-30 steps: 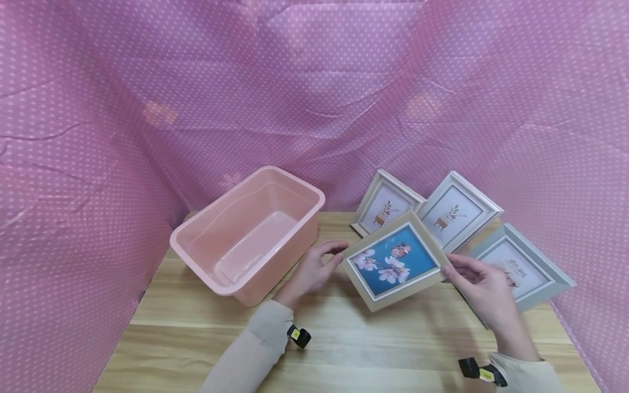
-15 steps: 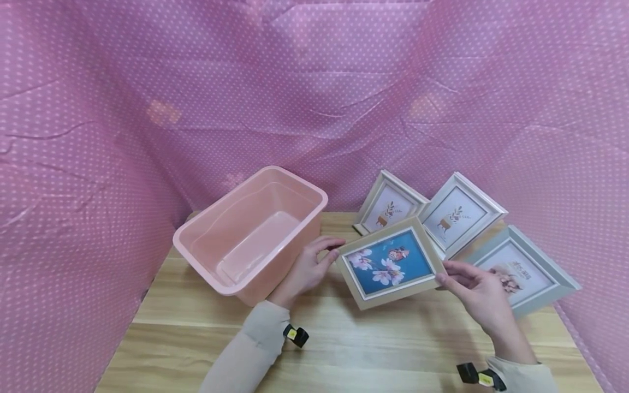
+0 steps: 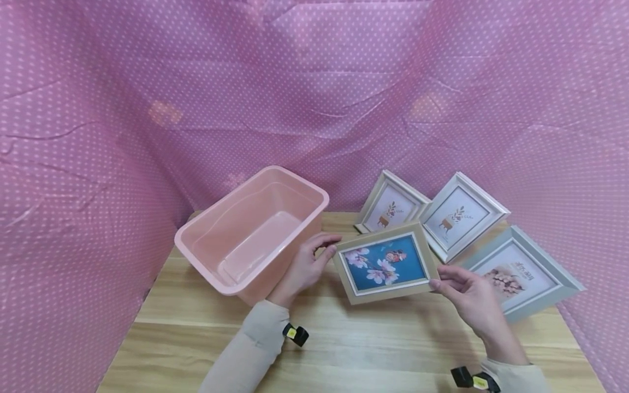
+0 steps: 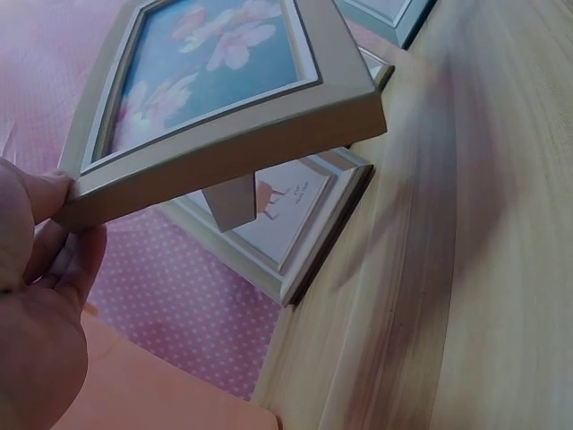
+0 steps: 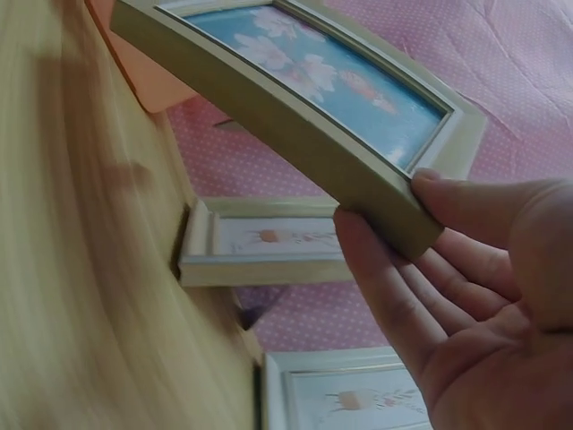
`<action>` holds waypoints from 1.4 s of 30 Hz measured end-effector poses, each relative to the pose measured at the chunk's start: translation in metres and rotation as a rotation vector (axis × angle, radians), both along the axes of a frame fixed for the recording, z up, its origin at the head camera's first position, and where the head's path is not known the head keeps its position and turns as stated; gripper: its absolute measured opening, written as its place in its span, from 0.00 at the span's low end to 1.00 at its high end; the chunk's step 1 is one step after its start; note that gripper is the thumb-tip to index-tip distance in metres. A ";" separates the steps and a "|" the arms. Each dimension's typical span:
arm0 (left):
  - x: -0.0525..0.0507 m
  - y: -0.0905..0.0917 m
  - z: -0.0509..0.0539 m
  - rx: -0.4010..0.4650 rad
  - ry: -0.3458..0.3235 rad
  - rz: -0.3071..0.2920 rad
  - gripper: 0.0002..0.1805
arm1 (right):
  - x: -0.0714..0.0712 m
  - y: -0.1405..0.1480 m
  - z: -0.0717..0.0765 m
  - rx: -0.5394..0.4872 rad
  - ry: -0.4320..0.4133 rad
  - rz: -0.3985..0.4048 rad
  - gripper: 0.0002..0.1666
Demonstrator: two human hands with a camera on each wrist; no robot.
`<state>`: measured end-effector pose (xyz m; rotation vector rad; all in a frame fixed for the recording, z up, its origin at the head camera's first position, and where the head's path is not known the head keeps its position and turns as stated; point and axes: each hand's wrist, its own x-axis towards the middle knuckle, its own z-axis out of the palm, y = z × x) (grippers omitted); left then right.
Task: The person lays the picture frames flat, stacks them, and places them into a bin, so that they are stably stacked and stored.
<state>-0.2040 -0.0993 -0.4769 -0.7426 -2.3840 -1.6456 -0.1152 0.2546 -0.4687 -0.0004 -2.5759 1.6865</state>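
Note:
A tan photo frame [image 3: 383,265] with a white inner border shows pink blossoms and a bird on blue. It is held tilted above the table between both hands. My left hand [image 3: 308,266] pinches its left corner, thumb on the front, as the frame's corner [image 4: 224,152] in the left wrist view confirms. The right hand [image 3: 472,297] grips the right edge with thumb in front and fingers behind; the right wrist view shows the same hold on the frame [image 5: 295,116]. A support leg [image 4: 231,202] juts out behind it.
A pink plastic bin [image 3: 275,273] stands left of the held frame. Behind it stand a beige frame [image 3: 366,218] and a white frame [image 3: 472,245]; a grey-green frame [image 3: 535,303] is at the right. Polka-dot pink cloth [image 3: 314,109] surrounds the wooden table [image 3: 344,349].
The held photo frame has turned to lie more level and shifted slightly left and down. The right hand moved left and down with it; both hands keep their hold.

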 end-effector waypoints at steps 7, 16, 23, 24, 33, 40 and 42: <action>-0.002 -0.001 -0.003 0.099 -0.003 0.026 0.14 | 0.000 -0.010 -0.009 -0.126 0.000 -0.024 0.23; -0.003 -0.003 -0.010 0.128 -0.067 -0.013 0.17 | 0.001 -0.013 -0.014 -0.122 0.013 -0.032 0.24; -0.004 -0.010 -0.021 0.095 -0.241 -0.106 0.26 | 0.001 -0.012 -0.016 -0.119 0.041 -0.024 0.22; -0.005 -0.012 -0.023 0.097 -0.255 -0.124 0.27 | 0.001 -0.012 -0.016 -0.114 0.049 -0.022 0.22; -0.006 -0.022 -0.047 0.268 -0.411 -0.461 0.36 | 0.002 -0.012 -0.016 -0.070 0.129 -0.012 0.20; -0.003 -0.023 -0.058 0.428 -0.588 -0.620 0.48 | 0.002 -0.011 -0.017 -0.076 0.193 0.014 0.20; -0.002 -0.023 -0.059 0.455 -0.618 -0.649 0.51 | 0.001 -0.011 -0.018 -0.081 0.204 0.016 0.20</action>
